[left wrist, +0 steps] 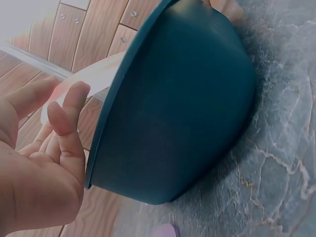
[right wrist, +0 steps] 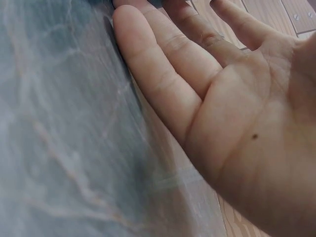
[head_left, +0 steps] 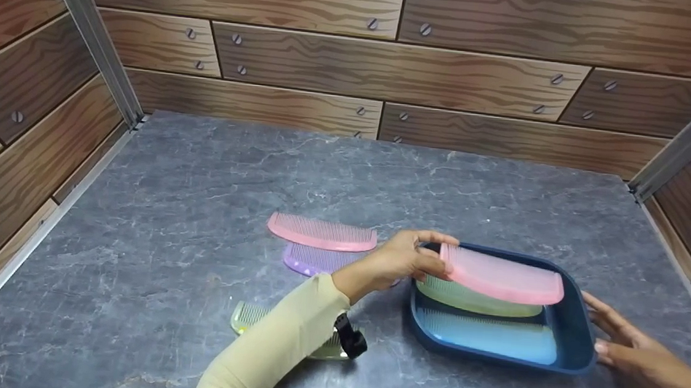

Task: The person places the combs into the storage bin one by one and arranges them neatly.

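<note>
My left hand (head_left: 405, 257) pinches one end of a pink comb (head_left: 508, 276) over the dark blue basin (head_left: 581, 336). Inside the basin lie a blue comb (head_left: 488, 336) at the near side and a pale green comb (head_left: 479, 300), which the pink one partly covers. At the basin's right wall, my right hand (head_left: 641, 353) touches the outside with its fingertips, fingers extended. The left wrist view shows the held comb (left wrist: 98, 74) reaching past the rim, with the basin's outer wall (left wrist: 177, 108) filling the middle.
Left of the basin, another pink comb (head_left: 324, 233) lies just beyond a purple comb (head_left: 315, 259). A green comb (head_left: 246, 316) lies nearer, partly hidden under the left sleeve. Wood-patterned walls (head_left: 306, 61) enclose the grey marbled table (head_left: 199, 176) at the back and sides.
</note>
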